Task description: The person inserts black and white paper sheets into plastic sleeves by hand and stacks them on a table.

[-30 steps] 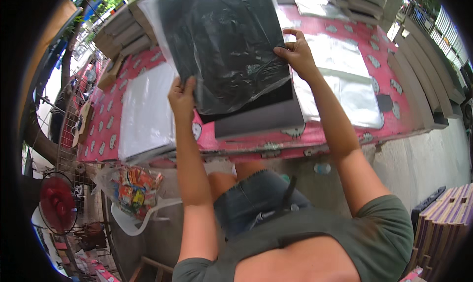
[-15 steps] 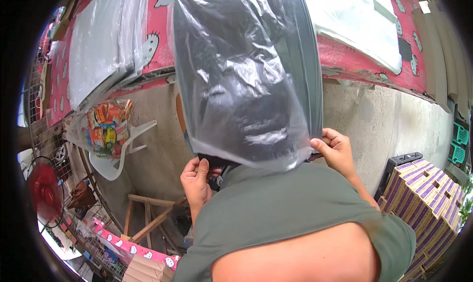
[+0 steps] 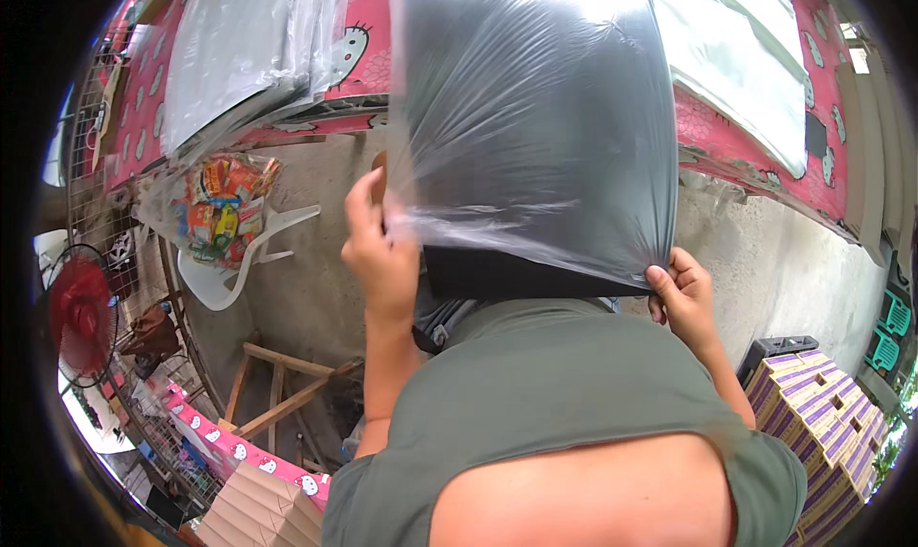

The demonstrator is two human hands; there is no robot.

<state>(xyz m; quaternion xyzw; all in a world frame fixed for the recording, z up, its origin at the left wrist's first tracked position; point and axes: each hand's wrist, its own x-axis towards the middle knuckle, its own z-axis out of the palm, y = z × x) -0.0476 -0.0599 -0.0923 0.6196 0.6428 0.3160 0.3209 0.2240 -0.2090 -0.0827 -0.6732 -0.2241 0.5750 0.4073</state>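
Behind clear bag (image 3: 535,126), dark panel (image 3: 516,274) half-hidden

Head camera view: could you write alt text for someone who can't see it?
Two bare hands, left and right, hold a flat black panel inside a clear plastic bag, above a pink patterned table.
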